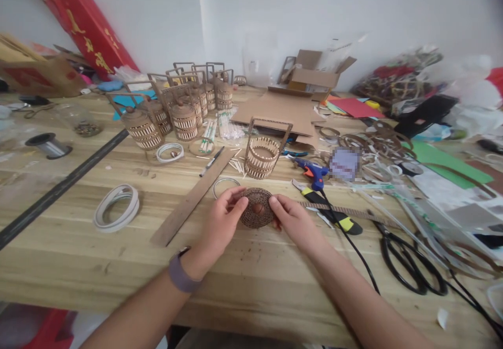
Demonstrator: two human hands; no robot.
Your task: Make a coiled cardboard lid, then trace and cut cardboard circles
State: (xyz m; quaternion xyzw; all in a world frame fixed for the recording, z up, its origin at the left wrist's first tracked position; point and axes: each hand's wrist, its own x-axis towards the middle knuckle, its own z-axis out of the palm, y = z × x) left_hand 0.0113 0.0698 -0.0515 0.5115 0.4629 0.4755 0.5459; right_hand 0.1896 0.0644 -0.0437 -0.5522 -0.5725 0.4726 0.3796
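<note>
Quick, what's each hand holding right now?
Left hand: closed, pinching the left edge of the brown round disc.
Right hand: closed, pinching the disc's right edge.

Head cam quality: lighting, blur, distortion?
Head view: soft, fairly even light, no harsh glare; wide-angle stretch toward the edges, top right corner darkened; plastic bags at far right look smeared; coiled disc clearer than those; square patch beside the glue gun pixelated, unreadable.

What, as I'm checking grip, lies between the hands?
The head view shows a round brown disc, edges held by the left hand and right hand.
</note>
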